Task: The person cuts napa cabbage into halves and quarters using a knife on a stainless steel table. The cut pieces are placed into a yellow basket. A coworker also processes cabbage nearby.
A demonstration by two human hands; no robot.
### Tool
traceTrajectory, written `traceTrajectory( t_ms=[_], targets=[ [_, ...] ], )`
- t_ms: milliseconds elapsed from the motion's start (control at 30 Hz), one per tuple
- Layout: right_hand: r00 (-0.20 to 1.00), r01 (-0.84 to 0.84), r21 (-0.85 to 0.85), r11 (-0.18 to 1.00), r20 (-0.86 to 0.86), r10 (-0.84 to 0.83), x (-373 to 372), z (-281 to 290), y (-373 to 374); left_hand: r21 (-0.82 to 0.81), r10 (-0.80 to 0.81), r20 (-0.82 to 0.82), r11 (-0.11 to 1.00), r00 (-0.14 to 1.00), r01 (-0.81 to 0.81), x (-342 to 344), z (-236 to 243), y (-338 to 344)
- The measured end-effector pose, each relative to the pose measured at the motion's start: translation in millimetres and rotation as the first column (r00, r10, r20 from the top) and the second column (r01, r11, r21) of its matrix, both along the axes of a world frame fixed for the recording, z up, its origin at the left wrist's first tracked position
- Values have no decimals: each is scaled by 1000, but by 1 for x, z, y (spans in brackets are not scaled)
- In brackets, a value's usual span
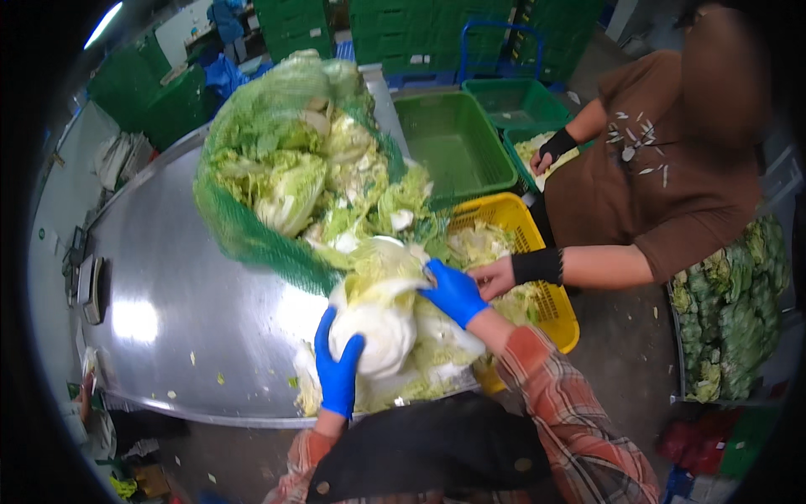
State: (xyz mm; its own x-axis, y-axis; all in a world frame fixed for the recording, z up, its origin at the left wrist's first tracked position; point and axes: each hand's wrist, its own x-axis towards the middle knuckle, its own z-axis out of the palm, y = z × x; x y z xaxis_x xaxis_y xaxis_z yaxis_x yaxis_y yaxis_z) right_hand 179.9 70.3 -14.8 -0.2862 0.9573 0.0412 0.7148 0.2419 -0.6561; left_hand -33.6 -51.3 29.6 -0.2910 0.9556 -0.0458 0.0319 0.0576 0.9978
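My left hand [336, 370], in a blue glove, grips the white base of a cabbage head [374, 332] over the steel table [176, 252], thumb and fingers round its side. My right hand [453, 290], also blue-gloved, holds the pale outer leaves at the cabbage's upper right. Loose leaves and trimmings [437, 361] lie beneath and around it. A green mesh sack [294, 160] full of cabbages spills open just beyond my hands.
A co-worker in brown [680, 168] stands at right, one hand [495, 277] beside my right hand over a yellow crate [562, 319] of leaves. Green crates [449, 143] stand behind that crate; stacked crates [386, 34] are at the back. Bagged cabbages [726, 319] are piled at far right.
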Motion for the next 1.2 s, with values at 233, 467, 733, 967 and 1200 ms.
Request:
traceTrajectory(
  t_ms=[233,467,733,967,1200],
  targets=[
    [927,-250,-78,965,-307,216,-61,65,-48,-38,298,41,954,954,-296,-15,-36,-18],
    [915,-395,-59,917,61,399,-73,72,-4,27,217,-86,976,972,-216,11,-26,-28],
    [991,-17,-181,983,-134,-7,-29,1,37,-168,282,309,956,908,-240,-14,-47,-52],
    [815,-41,-261,965,-567,-119,0,0,12,-269,304,738,951,603,-151,-48,-57,-58],
    [774,-370,-105,923,-584,244,-30,67,-5,35,-173,-29,984,984,174,-7,10,28]
  ],
)
